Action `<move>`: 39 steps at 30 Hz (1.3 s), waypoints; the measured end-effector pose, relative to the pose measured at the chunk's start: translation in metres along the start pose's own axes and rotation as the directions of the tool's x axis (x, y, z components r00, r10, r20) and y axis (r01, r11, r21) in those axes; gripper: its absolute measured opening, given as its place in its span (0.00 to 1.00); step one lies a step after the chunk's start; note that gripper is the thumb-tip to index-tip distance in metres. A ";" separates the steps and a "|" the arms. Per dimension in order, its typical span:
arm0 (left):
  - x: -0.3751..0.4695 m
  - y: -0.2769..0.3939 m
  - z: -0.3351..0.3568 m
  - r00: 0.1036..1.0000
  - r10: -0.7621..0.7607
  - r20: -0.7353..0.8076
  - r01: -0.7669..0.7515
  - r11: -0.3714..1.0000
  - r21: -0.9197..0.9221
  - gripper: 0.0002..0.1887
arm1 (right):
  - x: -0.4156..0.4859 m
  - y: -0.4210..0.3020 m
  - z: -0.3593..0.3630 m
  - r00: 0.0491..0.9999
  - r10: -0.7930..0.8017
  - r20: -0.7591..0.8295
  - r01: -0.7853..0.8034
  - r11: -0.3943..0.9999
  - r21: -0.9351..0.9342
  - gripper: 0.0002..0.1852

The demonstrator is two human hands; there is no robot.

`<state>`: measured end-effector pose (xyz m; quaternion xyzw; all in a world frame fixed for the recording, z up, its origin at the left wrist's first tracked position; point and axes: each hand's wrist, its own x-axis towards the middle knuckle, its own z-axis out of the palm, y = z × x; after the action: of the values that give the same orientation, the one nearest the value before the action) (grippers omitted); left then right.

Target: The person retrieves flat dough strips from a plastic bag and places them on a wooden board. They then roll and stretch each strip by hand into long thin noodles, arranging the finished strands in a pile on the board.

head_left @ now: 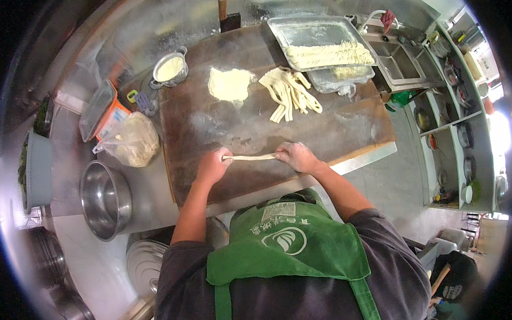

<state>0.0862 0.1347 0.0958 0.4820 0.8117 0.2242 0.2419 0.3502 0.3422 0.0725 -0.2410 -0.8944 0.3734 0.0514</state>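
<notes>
A strip of dough (pixel 254 157) stretches level between my hands, just over the near part of the floured wooden board (pixel 212 132). My left hand (pixel 216 163) pinches its left end, and my right hand (pixel 296 156) grips its right end. Beyond them, a pile of thick dough strips (pixel 287 93) lies on the board, partly overlapping. To the left of that pile is a patch of pale flour (pixel 230 84). A metal tray (pixel 319 24) at the back right holds rows of thin dough pieces (pixel 328 54).
At the left are a two-handled pot of flour (pixel 169 69), a plastic bag of dough (pixel 137 141), an orange-rimmed container (pixel 104 114) and a steel bowl (pixel 106 200). A cleaver (pixel 229 21) stands behind the board. A sink (pixel 398 62) and shelves (pixel 453 123) are at the right.
</notes>
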 end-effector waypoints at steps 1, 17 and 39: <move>-0.007 -0.008 0.006 0.998 -0.051 0.026 0.052 0.998 -0.022 0.14 | -0.004 0.002 0.003 0.999 0.040 0.034 -0.037 0.998 -0.060 0.14; 0.002 0.032 0.098 0.917 0.315 -0.246 -0.225 0.916 0.332 0.39 | 0.015 -0.056 0.065 0.974 -0.189 -0.123 0.076 0.788 -0.610 0.38; 0.016 0.009 0.031 0.948 0.199 -0.250 -0.028 0.830 0.557 0.49 | 0.000 -0.012 -0.017 0.976 -0.008 -0.217 -0.128 0.788 -0.602 0.40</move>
<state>0.1046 0.1573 0.0737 0.5394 0.8382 0.0675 -0.0445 0.3498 0.3461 0.0925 -0.3108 -0.9483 0.0375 0.0518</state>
